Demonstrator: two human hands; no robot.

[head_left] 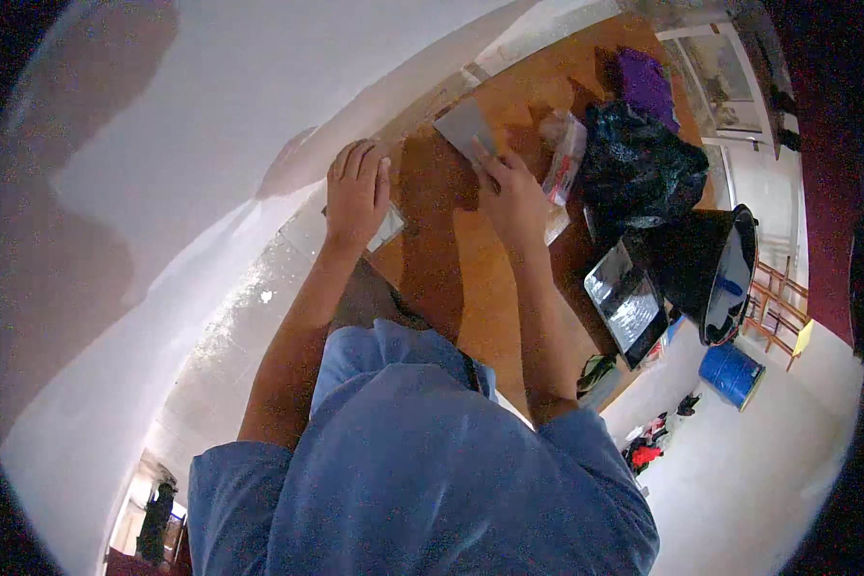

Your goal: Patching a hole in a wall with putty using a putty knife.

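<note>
My right hand (pixel 511 197) pinched the grey card (pixel 464 128), which lay at eleven o'clock from it, long axis toward ten. My left hand (pixel 357 192) pressed flat on a clear packet (pixel 390 227) on the surface (pixel 470 288).

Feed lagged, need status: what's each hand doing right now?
Left hand: open, flat on a small clear piece.
Right hand: pinching a grey flat sheet.

Right hand (pixel 514 197) grips grey trowel (pixel 466 127); left hand (pixel 357 192) presses white wall (pixel 211 144)
</note>
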